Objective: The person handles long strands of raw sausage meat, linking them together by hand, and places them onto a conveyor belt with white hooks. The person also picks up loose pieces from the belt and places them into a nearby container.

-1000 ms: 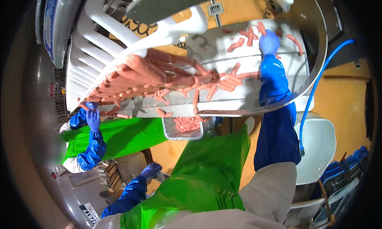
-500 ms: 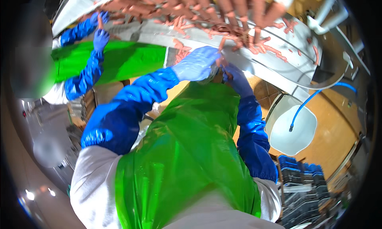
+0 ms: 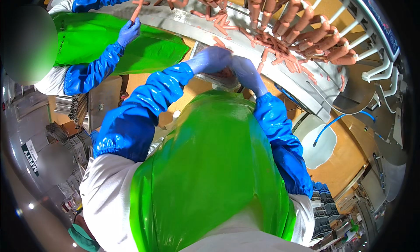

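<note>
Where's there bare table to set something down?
Bare: on the pale table right of the right hand, between the sausage pile and near edge; also beside the co-worker's green apron. Crowded: beneath the hanging sausages.

Table's near right edge (image 3: 302, 94): passable.
Hanging sausages (image 3: 288, 18): bar the far side.
Left hand (image 3: 213, 60), right hand (image 3: 247, 72): seemingly block the tray (image 3: 221, 80).

Sausages (image 3: 286, 59) on surface (image 3: 302, 92), ahead | more hanging from rack (image 3: 379, 72), ahead right | tray (image 3: 223, 82) at surface's near edge | co-worker (image 3: 109, 42) left | bucket (image 3: 321, 145) right
</note>
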Tool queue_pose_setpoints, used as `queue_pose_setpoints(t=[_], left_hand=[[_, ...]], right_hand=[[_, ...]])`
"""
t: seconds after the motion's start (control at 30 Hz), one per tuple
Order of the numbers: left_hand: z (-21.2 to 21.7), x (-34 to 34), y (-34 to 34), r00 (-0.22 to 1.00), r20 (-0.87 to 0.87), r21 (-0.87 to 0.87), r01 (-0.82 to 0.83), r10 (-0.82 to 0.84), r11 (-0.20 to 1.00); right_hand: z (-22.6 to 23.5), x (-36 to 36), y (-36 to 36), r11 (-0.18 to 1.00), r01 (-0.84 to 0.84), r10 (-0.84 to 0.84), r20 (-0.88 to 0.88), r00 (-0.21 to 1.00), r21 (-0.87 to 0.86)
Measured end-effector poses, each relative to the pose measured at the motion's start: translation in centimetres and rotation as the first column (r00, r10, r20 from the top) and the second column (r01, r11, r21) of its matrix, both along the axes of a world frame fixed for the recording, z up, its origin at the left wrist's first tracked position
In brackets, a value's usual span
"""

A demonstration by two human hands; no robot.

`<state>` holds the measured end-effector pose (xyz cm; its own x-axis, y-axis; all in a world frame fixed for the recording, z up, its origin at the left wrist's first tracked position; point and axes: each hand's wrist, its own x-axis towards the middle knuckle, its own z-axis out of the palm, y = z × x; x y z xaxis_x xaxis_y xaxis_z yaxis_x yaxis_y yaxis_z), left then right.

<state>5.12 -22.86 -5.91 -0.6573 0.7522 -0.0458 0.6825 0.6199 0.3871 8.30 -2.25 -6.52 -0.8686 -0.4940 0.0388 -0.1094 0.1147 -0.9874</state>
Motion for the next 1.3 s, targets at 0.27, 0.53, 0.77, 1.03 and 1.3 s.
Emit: queue_pose_setpoints(t=[0.27,0.53,0.77,1.03,1.3], left_hand=[[2.3,-0.7,-8.3,0.743,0.527,-0.175,-0.380,0.413,0.908],[1.5,-3.7,-6.2,0.878,0.475,0.007,-0.079,0.066,0.997],[-2.5,-2.4,-0.7,0.915,0.384,-0.029,0.146,-0.124,0.989],[-10.4,-3.5,-0.1,0.869,0.477,-0.100,0.204,-0.133,0.974],[-14.6,-6.5,5.6,0.653,0.736,-0.410,0.218,0.180,0.886]], right_hand=[[-0.8,-3.7,-9.3,0.958,0.218,-0.104,-0.481,0.871,0.186],[-5.1,-2.7,-6.5,0.845,-0.004,0.202,-0.313,0.928,0.534],[-2.3,2.9,0.6,0.739,0.216,0.099,-0.420,0.902,0.638],[2.2,13.8,15.7,0.551,0.724,-0.559,-0.461,0.690,0.415],[17.8,51.4,36.2,-0.621,0.776,-0.363,-0.837,-0.410,-0.110]])
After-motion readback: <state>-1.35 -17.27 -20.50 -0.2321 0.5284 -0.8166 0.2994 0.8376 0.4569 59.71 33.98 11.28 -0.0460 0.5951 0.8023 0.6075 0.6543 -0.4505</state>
